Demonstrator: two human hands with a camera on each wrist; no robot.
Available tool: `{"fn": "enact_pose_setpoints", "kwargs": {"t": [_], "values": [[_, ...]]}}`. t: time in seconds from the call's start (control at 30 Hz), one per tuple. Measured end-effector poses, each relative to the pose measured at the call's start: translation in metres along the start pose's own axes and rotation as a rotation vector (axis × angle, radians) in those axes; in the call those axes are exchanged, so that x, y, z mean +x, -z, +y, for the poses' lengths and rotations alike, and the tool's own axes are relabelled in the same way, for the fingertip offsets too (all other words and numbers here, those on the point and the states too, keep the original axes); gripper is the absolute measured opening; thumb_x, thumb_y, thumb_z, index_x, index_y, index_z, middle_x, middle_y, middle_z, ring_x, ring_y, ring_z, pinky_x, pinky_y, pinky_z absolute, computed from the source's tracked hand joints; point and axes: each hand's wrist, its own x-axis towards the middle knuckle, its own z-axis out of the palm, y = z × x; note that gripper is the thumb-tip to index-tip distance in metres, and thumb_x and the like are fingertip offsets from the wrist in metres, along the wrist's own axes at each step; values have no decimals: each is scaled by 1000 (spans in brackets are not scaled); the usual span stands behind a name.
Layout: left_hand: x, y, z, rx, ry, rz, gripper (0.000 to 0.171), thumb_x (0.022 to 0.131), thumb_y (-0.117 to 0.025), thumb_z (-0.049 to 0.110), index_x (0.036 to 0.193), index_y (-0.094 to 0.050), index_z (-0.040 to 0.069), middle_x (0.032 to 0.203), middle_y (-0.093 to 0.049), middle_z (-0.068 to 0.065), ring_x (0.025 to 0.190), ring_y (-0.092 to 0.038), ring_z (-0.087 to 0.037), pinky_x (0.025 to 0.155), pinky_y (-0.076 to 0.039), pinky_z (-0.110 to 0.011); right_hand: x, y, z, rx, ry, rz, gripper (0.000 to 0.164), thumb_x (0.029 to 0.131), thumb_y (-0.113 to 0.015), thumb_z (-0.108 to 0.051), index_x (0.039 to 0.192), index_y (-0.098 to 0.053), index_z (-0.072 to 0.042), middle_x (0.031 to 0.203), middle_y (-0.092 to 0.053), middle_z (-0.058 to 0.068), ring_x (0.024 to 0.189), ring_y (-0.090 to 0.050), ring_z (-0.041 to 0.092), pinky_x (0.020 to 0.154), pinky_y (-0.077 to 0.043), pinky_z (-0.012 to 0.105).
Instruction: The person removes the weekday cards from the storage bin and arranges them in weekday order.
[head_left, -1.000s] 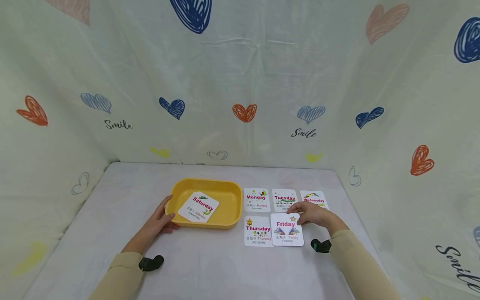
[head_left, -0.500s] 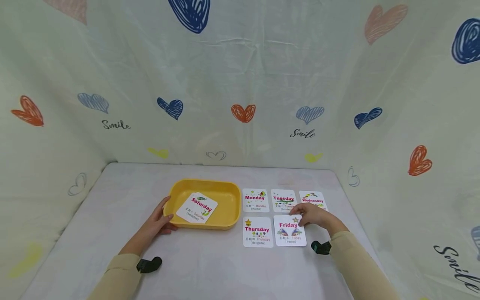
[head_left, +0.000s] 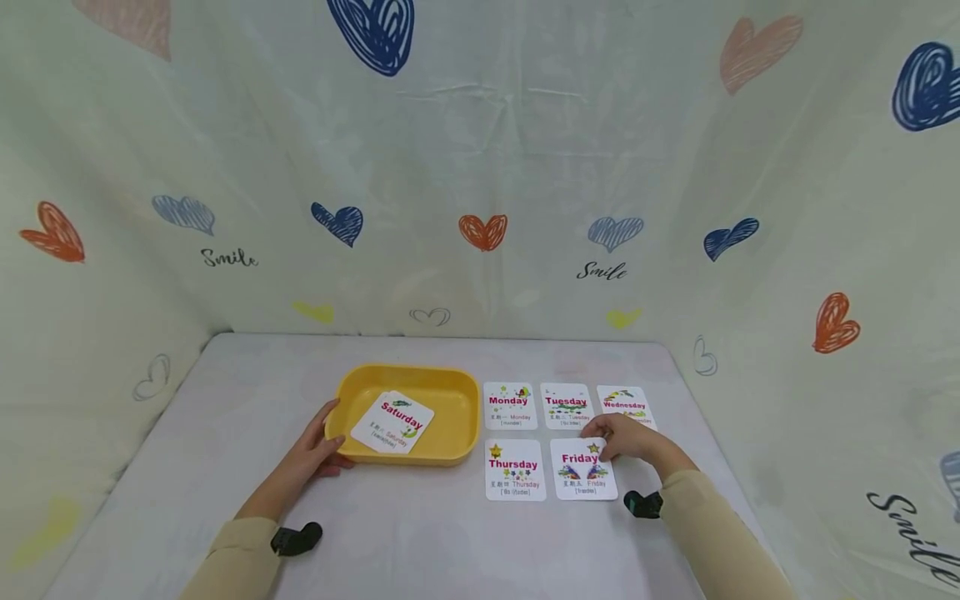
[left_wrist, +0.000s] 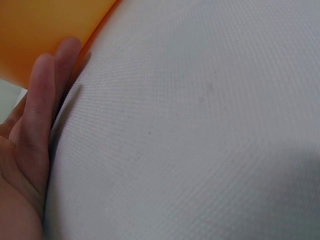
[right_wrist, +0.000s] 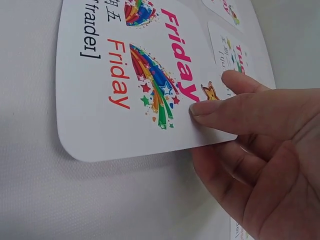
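Note:
A white flashcard printed "Friday" [head_left: 581, 479] is pinched at its upper right corner by my right hand [head_left: 626, 437]. In the right wrist view the thumb [right_wrist: 215, 112] lies on the card's face, with other fingers beneath it, and a shadow shows below its edge. At the left end of a yellow tray [head_left: 461, 454], my left hand [head_left: 309, 454] holds the rim. The left wrist view shows its fingers [left_wrist: 37, 100] along the tray's outer side. Inside the tray a "Saturday" card [head_left: 393, 423] lies tilted on top of another card, mostly hidden.
A "Thursday" card [head_left: 514, 487] lies left of the Friday card. Behind them, the "Monday" [head_left: 510, 417], "Tuesday" [head_left: 566, 418] and "Wednesday" [head_left: 624, 402] cards form a row. My right hand partly covers the last. A heart-printed curtain [head_left: 540, 283] surrounds the white table [head_left: 420, 533].
The Friday card has shifted right, from touching the Thursday card to a small gap beside it, with my right hand. My left hand stays at the tray. The view has tilted slightly.

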Motion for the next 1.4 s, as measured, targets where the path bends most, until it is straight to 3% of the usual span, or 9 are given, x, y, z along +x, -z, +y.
{"fn": "enact_pose_setpoints", "kwargs": {"t": [0.37,0.6,1.17,1.4], "values": [[-1,0,-1,20,-2,-2,77,98,-57,33,156,-6,38,152,-28,-17,89,-67,-26,74,-52,-28,-1,-1,-4,-102,8,27,38,73,-76,8,108,-68,-4,100,-60,5,88,-52,22,74,-49,34],[-1,1,-1,26,2,-7,78,98,-57,36,156,-6,39,152,-27,-17,89,-67,-26,76,-52,-28,-3,-1,-10,-140,-46,41,37,74,-79,3,108,-69,-6,100,-60,4,90,-53,23,79,-49,35],[0,-1,-1,29,2,14,76,99,-56,33,156,-7,40,151,-31,-17,88,-68,-26,75,-53,-30,-6,1,-16,-204,1,29,35,76,-78,2,108,-69,-5,96,-59,6,89,-50,22,77,-45,35],[-1,0,0,45,-3,12,76,98,-57,34,156,-7,39,149,-33,-18,87,-67,-26,75,-53,-29,-1,-11,-12,-245,-13,42,38,70,-86,-9,103,-67,-10,90,-54,4,87,-48,21,76,-42,36]]}}
